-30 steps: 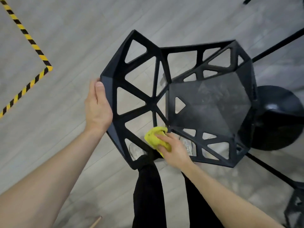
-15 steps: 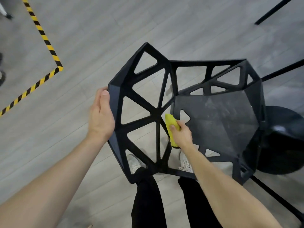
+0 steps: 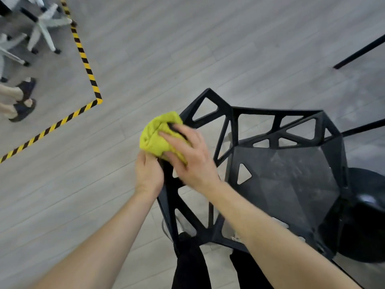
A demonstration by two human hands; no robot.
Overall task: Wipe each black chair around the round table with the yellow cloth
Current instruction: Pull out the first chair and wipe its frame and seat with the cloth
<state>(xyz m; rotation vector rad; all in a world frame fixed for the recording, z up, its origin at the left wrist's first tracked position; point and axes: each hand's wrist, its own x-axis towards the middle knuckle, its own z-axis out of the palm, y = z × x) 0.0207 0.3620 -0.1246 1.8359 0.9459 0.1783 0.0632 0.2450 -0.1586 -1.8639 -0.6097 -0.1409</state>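
head view: a person's right hand [image 3: 190, 155] presses the bunched yellow cloth [image 3: 157, 135] against the top edge of the black chair [image 3: 277, 167] back, fingers [image 3: 166, 136] spread over the fabric. the left hand [image 3: 148, 174] grips the backrest edge just below the cloth. hazard tape [image 3: 87, 65] marks the grey floor.

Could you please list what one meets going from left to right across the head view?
sandalled feet → striped floor tape → left hand → yellow cloth → right hand → black chair → round black base
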